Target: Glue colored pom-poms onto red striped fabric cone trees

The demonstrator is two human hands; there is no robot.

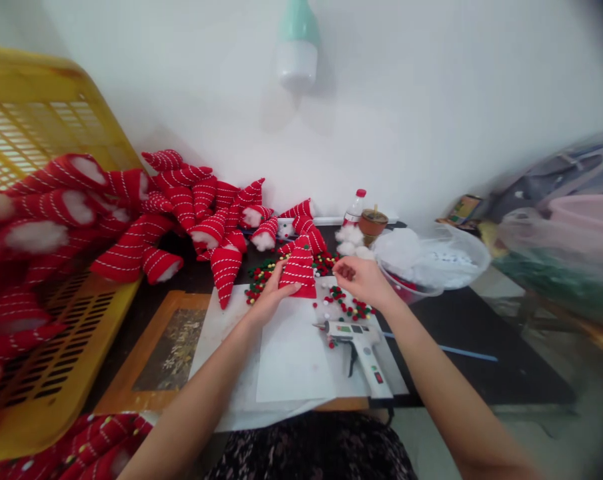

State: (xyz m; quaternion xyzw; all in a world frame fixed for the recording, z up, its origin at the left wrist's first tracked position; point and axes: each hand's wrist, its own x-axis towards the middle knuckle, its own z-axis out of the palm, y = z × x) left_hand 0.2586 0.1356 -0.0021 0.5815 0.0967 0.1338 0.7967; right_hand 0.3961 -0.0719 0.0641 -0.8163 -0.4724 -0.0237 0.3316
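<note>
Striped cone (299,268), edge gripped by left hand (273,291), adjoins bare paper (294,360); right hand (365,279) curls, contents unclear.

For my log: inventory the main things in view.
Held cone: one, red, centre
Other cones: many, red, mostly left
Crate: one, yellow, left
Pompoms: many, mixed, centre
Glue gun: one, white, centre
Papers: two or more, white, centre
Bottle: one, red-capped, back
Pot: one, brown, back
Tufts: several, white, back
Tubs: count unclear, clear, right
Table: one, black, centre
Wall fixture: one, green-white, top
Left hand: one, bare, fingers on cone
Right hand: one, bare, near pompoms
</note>
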